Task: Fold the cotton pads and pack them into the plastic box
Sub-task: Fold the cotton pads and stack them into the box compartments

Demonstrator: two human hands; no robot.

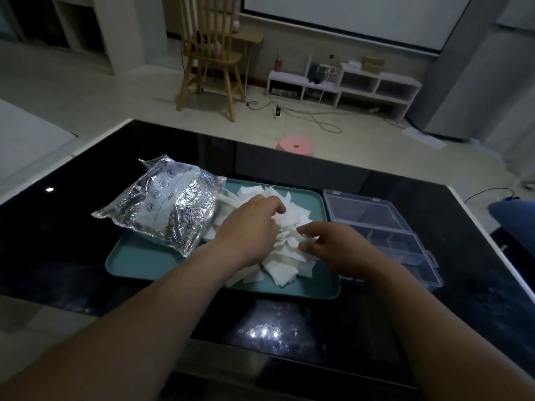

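A loose heap of white cotton pads (282, 266) lies on a teal tray (139, 261) in the middle of the black table. My left hand (249, 227) rests palm-down on top of the heap, fingers curled into the pads. My right hand (333, 244) is at the heap's right side, its fingertips pinching a white pad. The clear plastic box (385, 227) stands open just right of the tray, lid raised at the back, with empty compartments.
A crinkled silver-and-clear plastic bag (165, 206) lies on the tray's left half. The glossy black table (58, 241) has white edges. Beyond it stand a pink stool (295, 146), a wooden chair (211, 59) and low white shelves (347, 85).
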